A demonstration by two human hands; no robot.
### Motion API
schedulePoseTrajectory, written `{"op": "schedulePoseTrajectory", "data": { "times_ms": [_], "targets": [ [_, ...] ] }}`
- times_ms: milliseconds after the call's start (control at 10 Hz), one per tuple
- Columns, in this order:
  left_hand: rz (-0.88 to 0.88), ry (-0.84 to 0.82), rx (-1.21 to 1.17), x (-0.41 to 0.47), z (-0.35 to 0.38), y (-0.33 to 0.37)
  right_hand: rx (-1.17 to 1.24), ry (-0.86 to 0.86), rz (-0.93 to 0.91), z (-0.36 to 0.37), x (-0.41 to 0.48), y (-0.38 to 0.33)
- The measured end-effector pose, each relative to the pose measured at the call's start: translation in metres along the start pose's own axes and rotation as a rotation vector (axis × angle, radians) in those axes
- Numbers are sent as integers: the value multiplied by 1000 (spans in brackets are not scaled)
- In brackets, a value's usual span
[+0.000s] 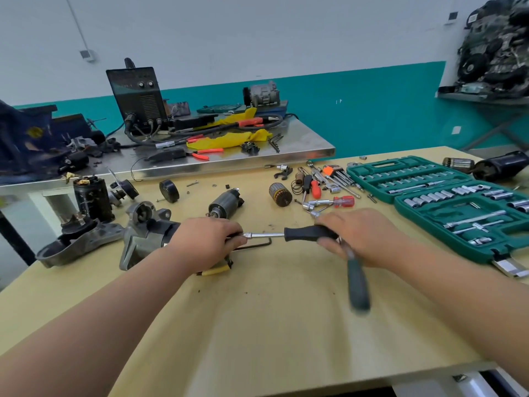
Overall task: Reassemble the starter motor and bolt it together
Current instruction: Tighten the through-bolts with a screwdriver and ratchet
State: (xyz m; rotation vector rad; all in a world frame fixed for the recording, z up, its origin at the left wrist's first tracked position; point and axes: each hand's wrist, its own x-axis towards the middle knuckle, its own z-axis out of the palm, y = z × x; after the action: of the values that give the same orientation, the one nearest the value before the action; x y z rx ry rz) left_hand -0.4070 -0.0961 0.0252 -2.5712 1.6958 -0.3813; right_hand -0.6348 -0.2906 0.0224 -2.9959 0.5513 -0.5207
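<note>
motor (146,233) part-hidden under left hand (206,242), handle (357,282) blurred

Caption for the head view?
Left hand grips the starter motor while right hand holds a black-handled socket driver to it.

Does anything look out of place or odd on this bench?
Yes: the right hand grips the black-handled socket driver, pointed at the starter motor, while a second dark-handled tool hangs blurred from the same hand. Holding two tools at once looks awkward. Nothing looks spilled or broken.
</note>
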Motion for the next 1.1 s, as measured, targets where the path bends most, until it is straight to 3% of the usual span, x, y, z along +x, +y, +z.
{"op": "schedulePoseTrajectory", "data": {
  "times_ms": [100, 200, 300, 400, 500, 600, 700, 800, 900, 1000, 1100],
  "targets": [
    [13, 22, 15, -3, 0, 1, 656, -210, 376, 6, 9, -4],
    [-12, 31, 20, -5, 1, 0, 1341, -535, 831, 6, 17, -12],
    [-15, -9, 29, -2, -1, 1, 567, -152, 373, 13, 8, -5],
    [-9, -9, 11, -1, -2, 2, 100, 117, -69, 8, 5, 0],
    [-1, 28, 11, -3, 0, 1, 891, -238, 450, 8, 15, -9],
    [-26, 15, 26, -3, 0, 0, 1209, -385, 744, 10, 19, -16],
    [-24, -25, 53, 2, -1, 0, 237, 151, 102, 10, 5, -7],
    [-5, -19, 35, 2, -2, 0, 283, 50, 6, 4, 9, -6],
    [4, 26, 20, -2, 0, -1, 1178, -413, 698, 4, 21, -12],
    [-21, 23, 43, -2, 0, 0, 981, -320, 510, 7, 19, -10],
    [-23, 7, 53, -1, -1, 1, -24, 171, -159, 4, 8, 0]
  ]
}}
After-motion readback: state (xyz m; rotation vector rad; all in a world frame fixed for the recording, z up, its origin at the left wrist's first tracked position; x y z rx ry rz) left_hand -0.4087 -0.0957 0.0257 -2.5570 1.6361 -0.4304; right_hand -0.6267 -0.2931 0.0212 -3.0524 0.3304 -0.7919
